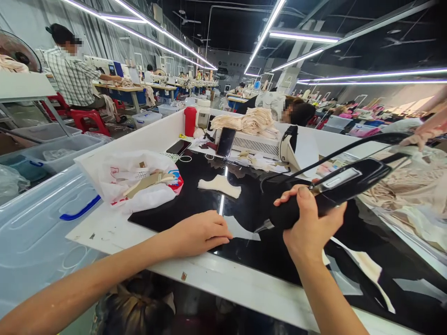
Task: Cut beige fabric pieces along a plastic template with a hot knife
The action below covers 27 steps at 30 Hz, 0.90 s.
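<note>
My right hand (310,223) is wrapped round a black handheld tool (342,181), whose narrow metal tip points left, near a pale translucent piece (240,229). Fingertips of my left hand (207,234) rest on the left end of that piece, on the glossy black board (195,209). Its fingers are bent and close together. Beyond it lies a cream fabric piece (220,185) with curved edges. Another cream strip (366,265) and more translucent pieces lie to the right of my right hand.
A white plastic bag (143,200) with scraps sits at left. Behind are phones, a red bottle (190,121) and stacked cream fabric (247,122). A black cable (324,156) runs to the right. Another person's hand (419,137) is near a fabric heap (394,181).
</note>
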Motion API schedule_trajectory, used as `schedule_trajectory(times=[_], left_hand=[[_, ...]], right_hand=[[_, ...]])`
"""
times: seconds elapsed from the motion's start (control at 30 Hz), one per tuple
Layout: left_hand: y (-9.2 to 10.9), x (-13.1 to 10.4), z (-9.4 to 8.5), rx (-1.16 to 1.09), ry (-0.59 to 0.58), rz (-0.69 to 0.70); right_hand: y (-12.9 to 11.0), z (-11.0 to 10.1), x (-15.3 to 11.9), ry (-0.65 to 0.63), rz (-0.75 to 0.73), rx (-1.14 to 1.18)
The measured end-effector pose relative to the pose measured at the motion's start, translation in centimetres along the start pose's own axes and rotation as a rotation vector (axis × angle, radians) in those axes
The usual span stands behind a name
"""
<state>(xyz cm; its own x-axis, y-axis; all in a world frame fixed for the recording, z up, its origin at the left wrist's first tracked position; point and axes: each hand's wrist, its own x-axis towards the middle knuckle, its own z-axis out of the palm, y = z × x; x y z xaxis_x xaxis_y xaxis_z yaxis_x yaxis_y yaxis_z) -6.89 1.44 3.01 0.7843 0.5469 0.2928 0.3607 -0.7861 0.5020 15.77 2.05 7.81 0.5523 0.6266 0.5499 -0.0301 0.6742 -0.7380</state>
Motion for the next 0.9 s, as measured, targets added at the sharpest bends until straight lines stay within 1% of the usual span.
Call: schedule_trajectory(times=[0.1,0.2,0.3,0.53,0.73,0.9], left_hand=[[-0.8,0.8,0.0,-0.024,0.036,-0.009],[-2.0,1.3,0.0,-0.033,0.023,0.024],[-2.7,1.3,0.1,-0.056,0.015,0.041],[-2.6,1.1,0.3,-0.065,0.02,0.036],[-2.7,1.0,0.1,-0.097,0.041,0.028],[-2.4,0.9,-0.6,-0.124,-0.024,0.078]], right_hand=[[-0.6,1.1,-0.8,-0.009,0.033,0.046],[-0.9,2.1,-2.1,-0.054,0.071,0.088],[-0.8,2.7,-3.0,-0.089,0.098,0.103],[-0.6,2.7,-3.6,-0.119,0.117,0.089],[-0.2,2.4,-3.5,-0.148,0.09,0.046],[0.4,2.0,-2.5,-0.096,0.071,0.022]])
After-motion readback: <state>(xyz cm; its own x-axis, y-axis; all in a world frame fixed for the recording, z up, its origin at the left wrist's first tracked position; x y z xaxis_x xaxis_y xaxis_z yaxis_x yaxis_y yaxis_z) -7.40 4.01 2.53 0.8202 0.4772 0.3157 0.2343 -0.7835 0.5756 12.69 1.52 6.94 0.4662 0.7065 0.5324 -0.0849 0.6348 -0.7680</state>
